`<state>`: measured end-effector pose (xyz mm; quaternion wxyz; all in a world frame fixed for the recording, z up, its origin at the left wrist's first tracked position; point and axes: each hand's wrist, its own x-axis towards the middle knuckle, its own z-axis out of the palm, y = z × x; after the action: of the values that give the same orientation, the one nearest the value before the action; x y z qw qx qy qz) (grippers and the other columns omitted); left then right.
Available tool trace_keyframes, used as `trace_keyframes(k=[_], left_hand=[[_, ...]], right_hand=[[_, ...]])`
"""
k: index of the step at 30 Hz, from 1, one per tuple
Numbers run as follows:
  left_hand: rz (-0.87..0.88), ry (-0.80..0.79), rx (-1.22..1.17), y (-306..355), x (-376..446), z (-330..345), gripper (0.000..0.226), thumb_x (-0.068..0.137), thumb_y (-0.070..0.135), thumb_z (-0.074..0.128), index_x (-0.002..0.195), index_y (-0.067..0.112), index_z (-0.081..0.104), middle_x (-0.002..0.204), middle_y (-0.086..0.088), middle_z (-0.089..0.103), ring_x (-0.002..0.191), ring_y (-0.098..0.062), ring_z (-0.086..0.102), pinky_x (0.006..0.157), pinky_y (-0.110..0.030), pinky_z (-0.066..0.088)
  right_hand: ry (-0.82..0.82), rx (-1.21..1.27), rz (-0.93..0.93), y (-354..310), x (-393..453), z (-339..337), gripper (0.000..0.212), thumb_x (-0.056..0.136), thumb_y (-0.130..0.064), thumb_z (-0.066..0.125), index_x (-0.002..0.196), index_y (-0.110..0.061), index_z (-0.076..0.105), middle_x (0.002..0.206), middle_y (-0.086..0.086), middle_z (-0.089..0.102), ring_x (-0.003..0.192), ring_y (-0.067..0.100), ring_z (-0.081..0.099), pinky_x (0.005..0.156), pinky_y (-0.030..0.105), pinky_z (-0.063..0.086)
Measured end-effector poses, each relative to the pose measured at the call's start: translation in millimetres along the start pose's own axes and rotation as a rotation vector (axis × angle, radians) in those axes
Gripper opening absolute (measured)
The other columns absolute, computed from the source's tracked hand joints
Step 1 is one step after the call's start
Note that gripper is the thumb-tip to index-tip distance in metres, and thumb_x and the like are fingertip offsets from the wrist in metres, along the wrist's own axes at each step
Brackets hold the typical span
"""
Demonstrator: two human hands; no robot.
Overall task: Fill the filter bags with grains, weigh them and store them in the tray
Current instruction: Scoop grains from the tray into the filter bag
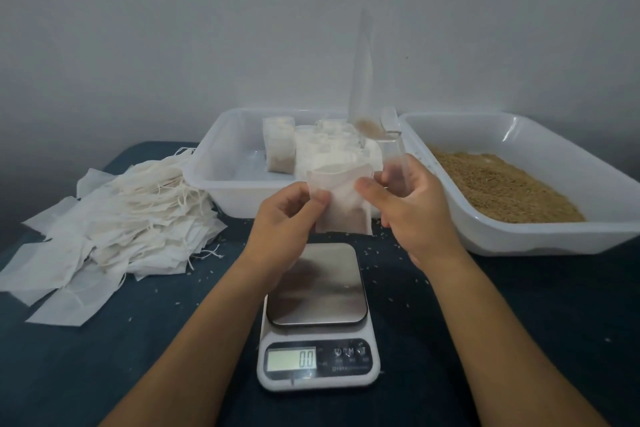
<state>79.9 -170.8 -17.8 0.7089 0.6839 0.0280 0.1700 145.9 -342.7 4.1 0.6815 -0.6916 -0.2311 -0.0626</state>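
Both hands hold 1 filter bag (pixel 341 199) upright, long axis vertical, just above the far edge of the scale (pixel 317 317). Left hand (pixel 282 218) pinches its left side; right hand (pixel 414 204) pinches the right and also grips a clear scoop (pixel 389 137). Grain tray (pixel 519 184) lies right, nearer the right hand; storage tray (pixel 221 166) directly behind.

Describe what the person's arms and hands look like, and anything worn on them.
Both hands, left and right, are bare: no gloves, rings, watch or bracelets show. The forearms are uncovered from the wrists down to the bottom edge of the picture, so no sleeves are in view. Fingernails look short and unpainted. No marks or tattoos can be made out in this dim light.
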Motion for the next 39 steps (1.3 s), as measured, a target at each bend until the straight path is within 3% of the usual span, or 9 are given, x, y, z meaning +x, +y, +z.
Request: trace_keyframes(k=[2,6,10,13,18,22,26,29,39], left_hand=[[0.017,0.013,0.069,-2,2,-4,0.017,0.099,0.017,0.068,0.083,0.017,0.075,0.082,-0.006,0.074,0.075,-0.015,0.065,0.080,-0.045,0.058],[0.016,-0.042,0.182,-1,4,-17,0.011,0.094,0.015,0.073,0.082,0.016,0.073,0.081,-0.015,0.072,0.075,-0.020,0.064,0.085,-0.053,0.058],[-0.010,-0.143,0.213,5,-3,-32,0.009,0.080,0.021,0.070,0.077,0.028,0.074,0.072,0.003,0.068,0.068,-0.015,0.061,0.068,-0.027,0.055],[-0.057,-0.228,0.219,5,-13,-46,0.019,0.078,0.016,0.068,0.080,0.034,0.075,0.073,0.005,0.069,0.067,-0.013,0.064,0.063,-0.023,0.054],[-0.128,-0.337,0.296,-1,-26,-57,0.014,0.081,0.014,0.070,0.089,0.025,0.072,0.081,-0.001,0.072,0.066,-0.015,0.066,0.061,-0.027,0.055],[-0.006,-0.224,0.528,-11,-17,-38,0.014,0.092,0.013,0.072,0.088,0.026,0.070,0.080,0.007,0.074,0.061,-0.009,0.065,0.063,-0.031,0.054],[0.179,-0.022,0.584,-15,-2,-9,0.007,0.091,0.014,0.073,0.091,0.021,0.072,0.081,0.010,0.074,0.074,-0.008,0.069,0.078,-0.034,0.059],[0.232,0.053,0.531,-13,1,-6,0.007,0.092,0.016,0.075,0.095,0.022,0.072,0.084,0.012,0.075,0.081,-0.006,0.071,0.082,-0.028,0.058],[0.023,-0.104,0.165,5,-16,-48,0.025,0.077,0.013,0.068,0.088,0.034,0.073,0.070,0.005,0.068,0.058,-0.010,0.060,0.058,-0.021,0.052]], right_hand=[[0.008,-0.028,0.012,1,-3,0,0.030,0.087,-0.025,0.084,0.075,-0.031,0.057,0.083,-0.003,0.072,0.064,0.001,0.063,0.055,0.014,0.049],[-0.046,-0.094,0.060,2,-12,-3,0.027,0.088,-0.023,0.082,0.077,-0.025,0.058,0.072,-0.012,0.064,0.050,0.002,0.053,0.049,0.016,0.047],[-0.166,-0.154,0.087,0,-20,-6,0.027,0.088,-0.018,0.080,0.077,-0.019,0.056,0.067,-0.010,0.059,0.053,0.006,0.053,0.053,0.017,0.047],[-0.307,-0.195,0.128,-3,-24,-7,0.028,0.090,-0.014,0.078,0.083,-0.003,0.054,0.064,-0.007,0.060,0.057,0.009,0.059,0.058,0.017,0.049],[-0.500,-0.307,0.254,-6,-30,-4,0.024,0.089,-0.014,0.078,0.081,-0.014,0.056,0.067,-0.004,0.066,0.064,0.016,0.069,0.078,0.040,0.056],[-0.431,-0.506,0.298,-1,-25,-9,0.021,0.090,-0.023,0.076,0.082,-0.020,0.056,0.070,-0.004,0.076,0.070,0.012,0.073,0.078,0.038,0.054],[-0.106,-0.666,0.126,5,-18,-15,0.023,0.090,-0.034,0.075,0.080,-0.026,0.056,0.079,-0.015,0.070,0.076,0.000,0.064,0.064,0.021,0.048],[0.027,-0.612,-0.022,8,-18,-14,0.027,0.090,-0.034,0.075,0.081,-0.020,0.054,0.077,-0.006,0.064,0.079,0.004,0.060,0.060,0.013,0.046],[-0.263,-0.197,0.114,-6,-33,2,0.023,0.091,-0.012,0.076,0.087,0.000,0.056,0.068,0.010,0.069,0.063,0.020,0.071,0.071,0.031,0.056]])
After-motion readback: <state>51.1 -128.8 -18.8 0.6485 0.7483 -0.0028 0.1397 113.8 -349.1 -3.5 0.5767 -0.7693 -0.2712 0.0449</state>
